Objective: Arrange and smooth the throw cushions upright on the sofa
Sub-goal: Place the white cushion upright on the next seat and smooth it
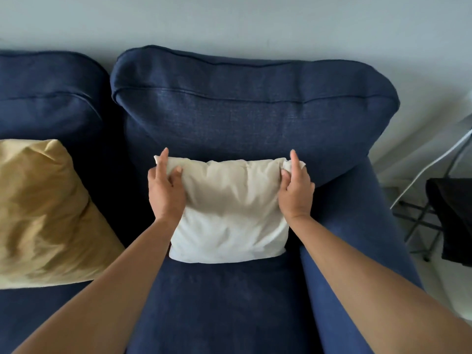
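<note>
White cotton covers the small throw cushion (229, 213) that stands upright at the middle of the scene, its lower edge on the seat of the navy sofa (229, 302) and its back leaning against the large back cushion (255, 118) behind it. Both hands hold it by its two top corners. The left hand (166, 190) pinches the far left corner, the thumb pressed into the front face and the index finger stretched up along the corner's edge, the other fingers tucked behind the fabric. The right hand (296, 192) grips the far right corner the same way, with a bunched tip of cloth squeezed between thumb and fingers and the index finger pointing up. The cushion's top edge looks pulled taut between the hands, while soft creases run down its face.

To the left, a mustard-yellow throw cushion (46, 213) leans upright against the neighbouring back cushion (51, 98), well apart from the white one. On the right, beyond the sofa arm (357, 226), a folding stand (421, 221) with metal legs carries dark fabric (452, 221). A pale wall (229, 21) runs behind the sofa.
</note>
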Available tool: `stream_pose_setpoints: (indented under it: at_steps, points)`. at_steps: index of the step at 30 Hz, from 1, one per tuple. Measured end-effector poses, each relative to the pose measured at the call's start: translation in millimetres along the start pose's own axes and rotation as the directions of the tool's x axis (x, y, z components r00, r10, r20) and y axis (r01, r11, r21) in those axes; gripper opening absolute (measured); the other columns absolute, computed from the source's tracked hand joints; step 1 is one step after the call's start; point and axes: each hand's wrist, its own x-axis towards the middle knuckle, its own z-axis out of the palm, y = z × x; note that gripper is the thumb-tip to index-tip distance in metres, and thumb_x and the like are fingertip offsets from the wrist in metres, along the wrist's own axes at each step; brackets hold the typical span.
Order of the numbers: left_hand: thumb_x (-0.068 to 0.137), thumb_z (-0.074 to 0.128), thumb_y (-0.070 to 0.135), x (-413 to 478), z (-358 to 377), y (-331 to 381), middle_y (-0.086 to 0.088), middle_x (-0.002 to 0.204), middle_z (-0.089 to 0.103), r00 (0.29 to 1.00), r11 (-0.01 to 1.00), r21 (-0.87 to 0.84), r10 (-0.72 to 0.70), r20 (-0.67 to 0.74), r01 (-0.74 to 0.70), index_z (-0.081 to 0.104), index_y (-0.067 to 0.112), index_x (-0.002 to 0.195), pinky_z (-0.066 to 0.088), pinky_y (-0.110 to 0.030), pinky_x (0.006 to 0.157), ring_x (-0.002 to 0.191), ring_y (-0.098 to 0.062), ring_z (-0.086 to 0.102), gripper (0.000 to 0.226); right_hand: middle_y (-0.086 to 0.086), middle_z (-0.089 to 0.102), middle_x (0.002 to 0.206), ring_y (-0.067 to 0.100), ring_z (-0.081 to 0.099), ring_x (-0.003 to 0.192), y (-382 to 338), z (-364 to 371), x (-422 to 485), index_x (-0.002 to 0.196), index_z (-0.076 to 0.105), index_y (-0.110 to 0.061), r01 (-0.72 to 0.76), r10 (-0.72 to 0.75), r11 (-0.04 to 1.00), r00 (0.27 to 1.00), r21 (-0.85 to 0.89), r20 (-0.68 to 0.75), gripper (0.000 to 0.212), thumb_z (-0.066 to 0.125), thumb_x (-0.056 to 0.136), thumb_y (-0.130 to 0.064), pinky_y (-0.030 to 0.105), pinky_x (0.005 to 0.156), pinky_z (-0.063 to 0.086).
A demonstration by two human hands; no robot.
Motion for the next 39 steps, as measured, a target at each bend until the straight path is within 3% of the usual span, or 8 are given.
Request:
stream_pose_setpoints:
  at_steps: [3,11,15,18,22,27,33,39]
  points:
    - [0.103,0.045,0.030,13,-7,-7,0.013,0.117,0.053,0.997,0.999,0.037,0.007,-0.071,-0.004,0.057,0.035,0.137,0.032,-0.015,0.086,0.101,-0.002,0.048,0.036,0.011,0.062,0.109,0.030,0.059,0.096,15,-8,11,0.144,0.047,-0.016,0.166,-0.166,0.974,0.986,-0.151,0.007,0.050,0.046,0.096,-0.004,0.039,0.082,0.032]
    - [0.099,0.051,0.024,30,-19,-2,0.011,0.120,0.066,0.983,0.998,-0.040,-0.062,-0.170,0.056,0.071,0.032,0.118,0.032,-0.001,0.086,0.114,-0.012,0.060,0.029,0.006,0.064,0.111,0.027,0.059,0.098,21,-17,23,0.138,0.055,-0.017,0.006,-0.018,0.995,0.994,-0.102,-0.109,0.048,0.048,0.093,0.000,0.038,0.086,0.026]
    - [0.097,0.053,0.023,-3,-10,11,-0.011,0.153,0.041,0.922,0.960,0.203,0.247,-0.299,-0.191,0.051,0.019,0.144,0.023,-0.036,0.116,0.141,-0.030,0.037,0.047,0.008,0.045,0.148,0.024,0.043,0.135,-7,-13,2,0.146,0.040,-0.016,-0.004,-0.004,1.000,0.964,-0.031,-0.265,0.050,0.046,0.097,-0.020,0.047,0.101,0.026]
    - [0.101,0.043,0.029,-45,19,5,-0.017,0.162,0.024,0.841,0.800,0.327,0.541,-0.029,-0.503,0.037,0.011,0.153,0.004,-0.049,0.122,0.151,-0.035,0.017,0.055,0.006,0.027,0.161,0.020,0.022,0.150,-32,7,-30,0.152,0.031,-0.015,0.338,-0.351,0.934,0.930,-0.118,-0.112,0.054,0.038,0.100,-0.028,0.047,0.113,0.016]
    - [0.103,0.033,0.030,-48,51,-24,-0.013,0.163,0.022,0.748,0.649,0.379,0.616,0.248,-0.660,0.034,0.009,0.153,0.005,-0.058,0.121,0.152,-0.034,0.012,0.055,0.002,0.018,0.164,0.020,0.014,0.152,-33,47,-52,0.155,0.025,-0.017,0.619,-0.596,0.744,0.785,-0.251,0.169,0.055,0.032,0.103,-0.032,0.050,0.120,0.008]
    - [0.103,0.029,0.036,1,71,-49,-0.005,0.166,0.016,0.772,0.539,0.570,0.550,0.319,-0.620,0.019,0.012,0.159,-0.008,-0.049,0.122,0.154,-0.022,0.004,0.061,-0.002,0.016,0.164,0.017,0.012,0.152,12,74,-12,0.157,0.017,-0.020,0.478,-0.463,0.729,0.872,-0.491,0.161,0.059,0.030,0.103,-0.038,0.050,0.119,0.012]
    - [0.104,0.017,0.040,22,49,-56,-0.006,0.168,-0.003,0.921,0.643,0.669,0.343,0.183,-0.372,0.001,0.012,0.159,-0.011,-0.054,0.120,0.153,-0.023,-0.012,0.063,0.001,0.007,0.166,0.018,0.003,0.152,47,50,12,0.157,0.011,-0.015,0.285,-0.254,0.824,0.958,-0.490,0.131,0.059,0.019,0.103,-0.038,0.054,0.120,0.008]
    - [0.102,0.031,0.032,-19,66,-2,-0.012,0.165,0.018,0.731,0.555,0.522,0.646,0.221,-0.648,0.026,0.006,0.156,0.000,-0.053,0.122,0.153,-0.034,0.006,0.061,0.001,0.008,0.165,0.017,0.007,0.152,-16,54,-15,0.157,0.017,-0.015,0.491,-0.490,0.813,0.867,-0.313,0.087,0.058,0.026,0.103,-0.035,0.046,0.119,0.001]
